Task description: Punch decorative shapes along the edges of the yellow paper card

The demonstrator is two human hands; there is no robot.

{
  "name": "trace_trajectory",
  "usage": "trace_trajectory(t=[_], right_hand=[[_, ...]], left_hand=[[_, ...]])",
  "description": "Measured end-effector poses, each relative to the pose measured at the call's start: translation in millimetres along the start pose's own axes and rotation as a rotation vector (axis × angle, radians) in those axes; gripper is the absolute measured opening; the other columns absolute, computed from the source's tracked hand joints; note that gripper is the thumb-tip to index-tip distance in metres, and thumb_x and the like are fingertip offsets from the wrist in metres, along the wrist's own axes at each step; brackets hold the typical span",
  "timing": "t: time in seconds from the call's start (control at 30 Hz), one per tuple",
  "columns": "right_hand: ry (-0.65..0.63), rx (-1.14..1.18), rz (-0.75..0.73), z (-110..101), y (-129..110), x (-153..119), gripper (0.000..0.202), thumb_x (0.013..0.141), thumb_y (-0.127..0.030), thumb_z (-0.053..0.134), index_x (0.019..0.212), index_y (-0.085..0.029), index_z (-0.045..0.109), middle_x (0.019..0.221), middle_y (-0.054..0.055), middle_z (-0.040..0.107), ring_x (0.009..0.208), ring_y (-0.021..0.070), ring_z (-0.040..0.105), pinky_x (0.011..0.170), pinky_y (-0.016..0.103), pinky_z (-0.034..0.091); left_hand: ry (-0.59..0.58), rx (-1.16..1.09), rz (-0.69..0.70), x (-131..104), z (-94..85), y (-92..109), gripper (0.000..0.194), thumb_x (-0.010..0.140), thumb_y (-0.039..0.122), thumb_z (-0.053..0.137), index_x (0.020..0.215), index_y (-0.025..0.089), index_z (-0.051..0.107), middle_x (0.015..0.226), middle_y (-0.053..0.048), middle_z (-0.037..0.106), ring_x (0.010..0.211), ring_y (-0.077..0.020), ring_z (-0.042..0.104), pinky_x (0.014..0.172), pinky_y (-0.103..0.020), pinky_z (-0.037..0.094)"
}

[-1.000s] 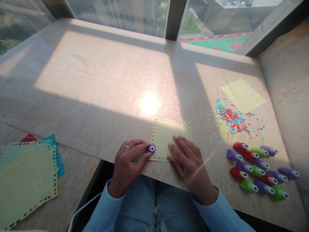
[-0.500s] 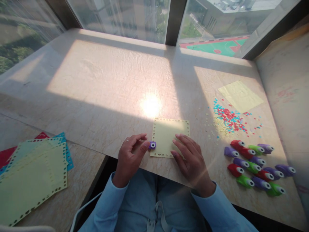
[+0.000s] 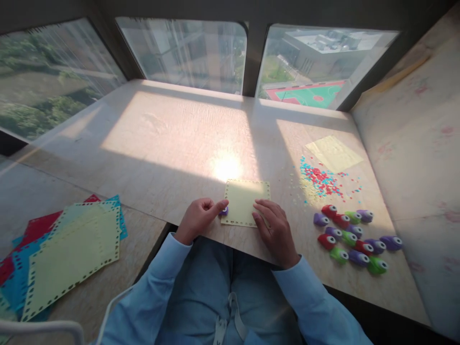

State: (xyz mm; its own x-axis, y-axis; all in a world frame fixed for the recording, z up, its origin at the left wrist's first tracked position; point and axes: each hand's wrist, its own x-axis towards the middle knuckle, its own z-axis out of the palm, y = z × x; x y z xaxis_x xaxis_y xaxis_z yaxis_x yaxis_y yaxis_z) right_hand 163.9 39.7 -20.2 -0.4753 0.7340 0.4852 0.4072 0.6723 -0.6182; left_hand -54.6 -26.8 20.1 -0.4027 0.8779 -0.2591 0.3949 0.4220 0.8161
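A pale yellow paper sheet (image 3: 242, 201) with small punched holes along its edges lies flat near the table's front edge. At the sheet's left edge sits a small purple craft punch (image 3: 224, 211). My left hand (image 3: 201, 215) is closed on that punch, its thumb pressed on top and the other fingers curled. My right hand (image 3: 275, 225) rests on the right side of the paper with its fingers stretched out, partly covering the edge there.
Several purple, red and green craft punches (image 3: 349, 238) stand at the right. Behind them are scattered paper bits (image 3: 319, 179) and a plain yellow sheet (image 3: 334, 153). A stack of hole-edged coloured sheets (image 3: 75, 254) lies at the left. Windows line the back.
My left thumb has moved onto the top of the punch, and the fingers have curled in more. The camera view has tilted upward. My right hand stays on the paper.
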Motion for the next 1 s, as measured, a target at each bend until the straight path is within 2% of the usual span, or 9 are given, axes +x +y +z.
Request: trace_trajectory(t=[0.13, 0.3, 0.5, 0.67, 0.8, 1.0], right_hand=[[0.000, 0.026, 0.016, 0.7, 1.3, -0.6, 0.020, 0.097, -0.026, 0.052, 0.103, -0.018, 0.070, 0.111, 0.011, 0.070, 0.108, 0.0229, 0.062, 0.096, 0.044, 0.048], [0.023, 0.067, 0.033, 0.1, 1.7, -0.2, 0.021, 0.098, -0.027, 0.052, 0.099, -0.018, 0.071, 0.107, 0.010, 0.070, 0.104, 0.0218, 0.063, 0.093, 0.042, 0.048], [0.031, 0.103, 0.052, -0.5, 3.5, -0.2, 0.022, 0.098, -0.028, 0.051, 0.097, -0.018, 0.070, 0.105, 0.010, 0.071, 0.102, 0.0221, 0.064, 0.092, 0.043, 0.048], [0.032, 0.109, 0.063, -1.1, 2.9, 0.3, 0.025, 0.098, -0.031, 0.049, 0.095, -0.019, 0.071, 0.102, 0.011, 0.071, 0.101, 0.0230, 0.064, 0.091, 0.044, 0.049], [0.027, 0.100, 0.058, -1.4, 2.0, 0.6, 0.027, 0.098, -0.032, 0.048, 0.094, -0.019, 0.071, 0.101, 0.011, 0.072, 0.099, 0.0231, 0.065, 0.090, 0.044, 0.050], [0.013, 0.093, 0.058, -1.1, 2.5, 0.1, 0.025, 0.098, -0.030, 0.049, 0.094, -0.018, 0.070, 0.101, 0.010, 0.072, 0.099, 0.0227, 0.065, 0.090, 0.043, 0.050]], left_hand=[[-0.104, 0.029, -0.058, 11.8, -1.0, -3.5, 0.067, 0.072, 0.077, 0.058, 0.054, 0.020, 0.027, 0.056, 0.004, 0.021, 0.053, -0.0080, 0.022, 0.050, -0.027, 0.012], [-0.171, 0.029, -0.083, 20.7, 0.0, -6.6, 0.065, 0.067, 0.075, 0.063, 0.050, 0.018, 0.037, 0.053, 0.003, 0.029, 0.052, -0.0078, 0.024, 0.049, -0.026, 0.015], [-0.175, 0.037, -0.075, 22.8, 0.5, -10.0, 0.065, 0.064, 0.072, 0.068, 0.051, 0.020, 0.030, 0.052, 0.005, 0.024, 0.050, -0.0069, 0.021, 0.048, -0.027, 0.012], [-0.174, 0.031, -0.073, 23.2, 1.6, -10.0, 0.066, 0.060, 0.071, 0.070, 0.051, 0.020, 0.030, 0.050, 0.006, 0.025, 0.049, -0.0065, 0.022, 0.048, -0.026, 0.012], [-0.147, 0.064, -0.080, 23.0, 2.7, -8.2, 0.063, 0.061, 0.070, 0.070, 0.051, 0.020, 0.034, 0.049, 0.005, 0.033, 0.049, -0.0075, 0.029, 0.048, -0.025, 0.018], [-0.118, 0.251, -0.110, 20.3, 2.7, 8.7, 0.044, 0.073, 0.053, 0.069, 0.058, 0.020, 0.042, 0.051, 0.004, 0.043, 0.052, -0.0118, 0.042, 0.051, -0.026, 0.027]])
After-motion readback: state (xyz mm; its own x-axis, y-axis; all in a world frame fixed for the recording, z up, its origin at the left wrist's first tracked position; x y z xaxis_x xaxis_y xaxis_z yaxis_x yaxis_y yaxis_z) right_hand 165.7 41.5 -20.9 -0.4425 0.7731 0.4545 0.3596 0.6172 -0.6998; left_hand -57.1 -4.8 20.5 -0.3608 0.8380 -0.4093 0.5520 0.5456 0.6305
